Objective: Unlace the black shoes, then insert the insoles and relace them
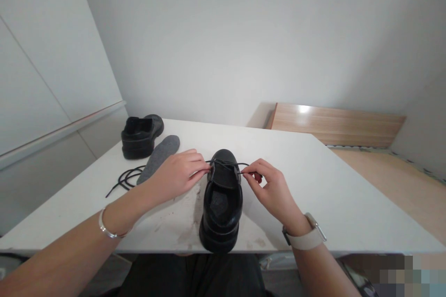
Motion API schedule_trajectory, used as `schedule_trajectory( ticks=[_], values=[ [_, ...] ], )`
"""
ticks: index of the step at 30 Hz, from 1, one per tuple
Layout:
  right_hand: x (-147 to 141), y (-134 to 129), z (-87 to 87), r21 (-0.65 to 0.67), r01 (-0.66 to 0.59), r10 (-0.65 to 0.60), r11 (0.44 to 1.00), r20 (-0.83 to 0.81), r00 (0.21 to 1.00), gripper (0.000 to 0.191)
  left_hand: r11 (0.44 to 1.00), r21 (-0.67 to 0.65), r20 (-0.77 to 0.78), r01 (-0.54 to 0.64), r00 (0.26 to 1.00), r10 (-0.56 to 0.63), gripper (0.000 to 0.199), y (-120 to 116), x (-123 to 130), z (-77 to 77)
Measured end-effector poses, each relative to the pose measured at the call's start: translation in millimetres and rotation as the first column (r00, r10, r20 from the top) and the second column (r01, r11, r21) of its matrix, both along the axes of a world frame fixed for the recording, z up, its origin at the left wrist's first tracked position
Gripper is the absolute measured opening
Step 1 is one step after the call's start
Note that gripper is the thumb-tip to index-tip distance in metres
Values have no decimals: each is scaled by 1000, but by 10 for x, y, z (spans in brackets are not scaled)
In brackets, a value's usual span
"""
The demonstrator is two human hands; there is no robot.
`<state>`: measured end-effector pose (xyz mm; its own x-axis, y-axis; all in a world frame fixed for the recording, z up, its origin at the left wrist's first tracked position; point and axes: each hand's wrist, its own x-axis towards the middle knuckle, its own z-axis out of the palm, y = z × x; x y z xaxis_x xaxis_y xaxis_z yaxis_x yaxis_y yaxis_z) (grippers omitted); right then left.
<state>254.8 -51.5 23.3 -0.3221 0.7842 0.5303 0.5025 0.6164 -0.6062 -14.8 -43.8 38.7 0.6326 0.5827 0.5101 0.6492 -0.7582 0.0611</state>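
Left hand (181, 170) pinches a shoe's (223, 226) edge, right hand (271, 184) its lace (225, 163), crossed but untied; another lace (121, 182) lies loose near a second shoe (136, 141).

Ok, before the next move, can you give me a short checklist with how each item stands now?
1. Shoe upright on the table, toe pointing away: ok.
2. Heel well back from the table's near edge: not ok, it appears to sit right at the edge.
3. Right hand pinching the black lace: ok.
4. Left hand pinching the lace too: cannot tell; its fingertips meet at the shoe's left flap.
5. Lace threaded evenly through the eyelets: cannot tell, too small to see.
6. Loose lace, grey insole and second shoe apart from this shoe: ok, all lie to its left.
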Motion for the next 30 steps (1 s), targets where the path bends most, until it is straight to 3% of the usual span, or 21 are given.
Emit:
schedule_trajectory(
  ticks=[5, 11, 17, 22, 30],
  values=[
    [-70, 3, 3, 20, -10, 9, 1000, 58, 998, 14, 1000, 9, 11, -21, 1000, 21, 18, 7, 21, -43],
    [-122, -30, -4, 288, 98, -159, 953, 199, 967, 17, 990, 99, 72, -98, 993, 91, 17, -9, 50, -52],
    [-152, -45, -15, 178, 71, -98, 982, 152, 983, 21, 994, 52, 93, -98, 991, 93, 19, 25, 78, -46],
    [-160, -45, -46, 162, 82, -107, 983, 151, 983, 21, 997, 26, 53, -72, 996, 70, 21, 11, 54, -53],
    [-162, -57, -62, 141, 81, -99, 987, 123, 987, 21, 993, -85, 193, -78, 977, 93, 17, 0, 63, -95]
  ],
)
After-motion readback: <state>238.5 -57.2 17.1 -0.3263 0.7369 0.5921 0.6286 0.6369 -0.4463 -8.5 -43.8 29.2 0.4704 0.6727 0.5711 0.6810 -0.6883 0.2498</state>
